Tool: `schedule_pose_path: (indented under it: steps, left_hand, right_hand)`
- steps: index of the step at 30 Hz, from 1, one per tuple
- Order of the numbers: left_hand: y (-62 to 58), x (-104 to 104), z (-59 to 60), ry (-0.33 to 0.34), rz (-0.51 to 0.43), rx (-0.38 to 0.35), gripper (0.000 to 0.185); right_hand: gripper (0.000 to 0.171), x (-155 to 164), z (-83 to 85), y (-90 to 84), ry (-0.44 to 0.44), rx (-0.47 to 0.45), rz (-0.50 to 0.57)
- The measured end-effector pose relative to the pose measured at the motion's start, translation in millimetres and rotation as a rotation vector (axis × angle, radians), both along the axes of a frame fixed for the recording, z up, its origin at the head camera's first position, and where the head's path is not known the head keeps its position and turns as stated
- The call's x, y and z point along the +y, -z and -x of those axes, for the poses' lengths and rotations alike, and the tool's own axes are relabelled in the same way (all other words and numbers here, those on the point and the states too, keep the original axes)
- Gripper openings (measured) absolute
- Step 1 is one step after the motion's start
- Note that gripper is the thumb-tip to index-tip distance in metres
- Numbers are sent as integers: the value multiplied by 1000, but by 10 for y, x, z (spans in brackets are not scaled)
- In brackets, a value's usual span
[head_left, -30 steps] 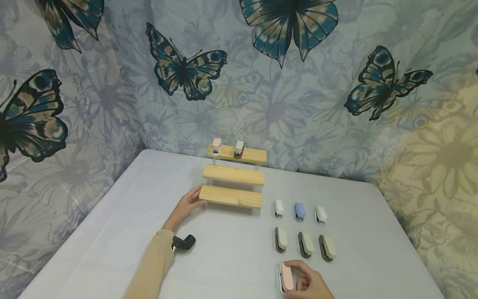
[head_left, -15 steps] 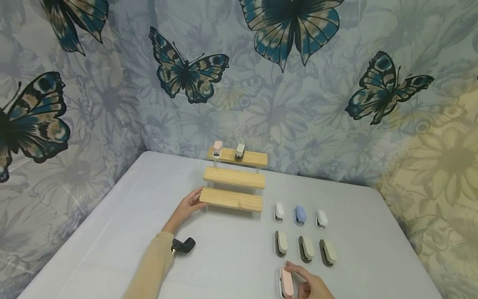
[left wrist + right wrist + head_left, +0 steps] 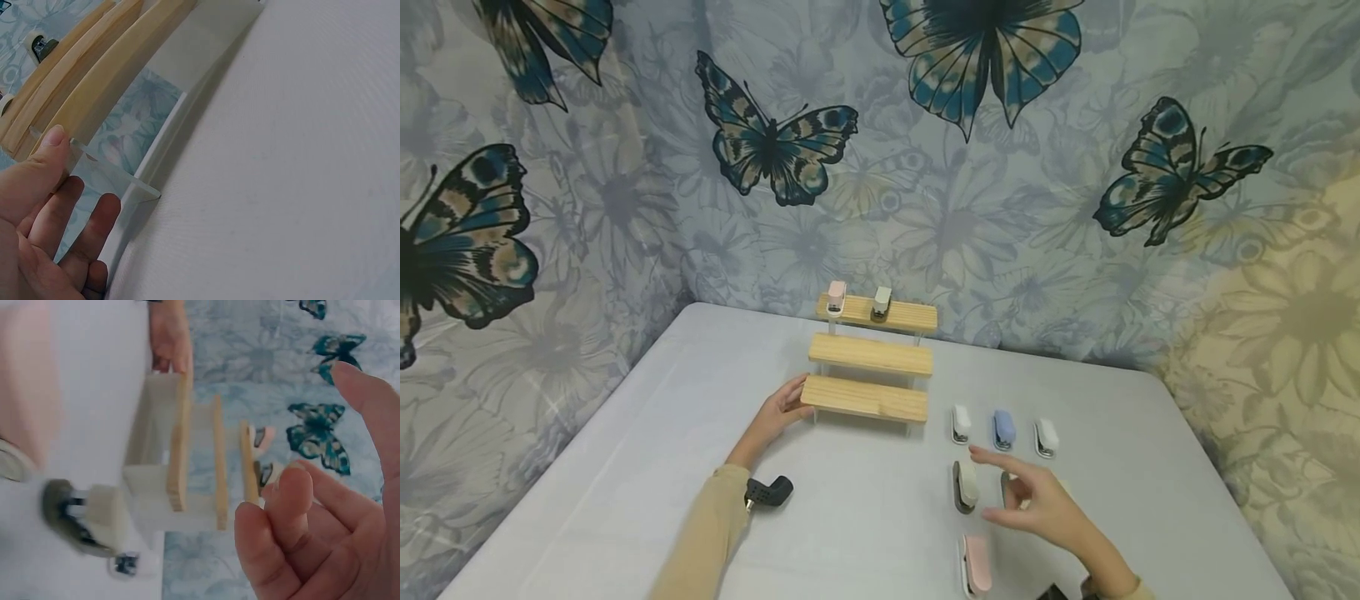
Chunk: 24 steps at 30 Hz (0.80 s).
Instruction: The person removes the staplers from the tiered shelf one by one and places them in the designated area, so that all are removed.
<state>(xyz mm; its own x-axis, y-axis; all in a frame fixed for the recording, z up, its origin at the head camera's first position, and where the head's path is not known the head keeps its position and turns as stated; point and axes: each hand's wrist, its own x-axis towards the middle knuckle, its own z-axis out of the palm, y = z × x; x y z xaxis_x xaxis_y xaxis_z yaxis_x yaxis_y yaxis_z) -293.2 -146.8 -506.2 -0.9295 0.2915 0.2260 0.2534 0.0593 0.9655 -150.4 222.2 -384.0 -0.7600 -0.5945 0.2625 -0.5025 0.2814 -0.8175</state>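
My left hand (image 3: 775, 417) holds the left end of a three-tier wooden display shelf (image 3: 865, 398), thumb on the lowest board in the left wrist view. My right hand (image 3: 1037, 504) hovers over the stapler rows, thumb and forefinger spread, nothing between them. In the head view, a pink mini stapler (image 3: 976, 567) lies just below it, and a cream stapler (image 3: 967, 485) with a dark base lies left of its fingertips. The right hand mostly hides the other cream staplers. The near cream stapler (image 3: 103, 515) also shows beside the right hand in the right wrist view.
On the top board stand a pink stapler (image 3: 837, 297) and a pale green one (image 3: 882, 303). A row behind my right hand has a white stapler (image 3: 961, 422), a blue one (image 3: 1003, 428) and another white one (image 3: 1047, 437). Butterfly-patterned cloth (image 3: 962, 208) backs the table.
My right hand has let go of the pink stapler, which stays lying on the table, and has moved up and forward over the cream staplers. My left hand has stayed at the shelf.
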Motion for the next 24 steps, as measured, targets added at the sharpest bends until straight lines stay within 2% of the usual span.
schedule_pose_path:
  steps: [2, 5, 7, 12, 15, 16, 19, 22, 23, 24]
  left_hand:
    - [-1, -14, 9, -2, 4, 7, 63]
    - [29, -27, 31, 5, -12, 17, 62]
    - [38, -16, 25, 4, -26, 9, 62]
    - [70, 3, -2, 12, -37, 3, 62]
    - [81, 2, -8, 7, -28, 16, 63]
    - [82, 1, -8, 3, -23, 21, 63]
    - [87, 1, 4, -13, -11, 14, 64]
    - [79, 5, 18, -14, 3, 9, 65]
    - [74, 7, 23, -16, 7, 7, 65]
    - [65, 7, 25, -13, 4, 6, 65]
  right_hand:
    - [55, -37, 206, -41, -37, 34, 18]
    - [54, -40, 562, 36, -61, 40, 46]
    - [56, 41, 908, 326, 24, 41, 11]
    - [60, 76, 1800, 1011, 331, -12, -57]
    - [62, -95, 2133, 1029, 394, -40, -26]
    - [63, -201, 2080, 846, 367, -62, -6]
    - [68, -357, 2294, 768, 332, -118, -21]
    - [73, -483, 2471, 776, 307, -165, -24]
    - [73, -490, 2647, 922, 332, -176, -24]
    - [74, -543, 2674, 905, 342, -191, -6]
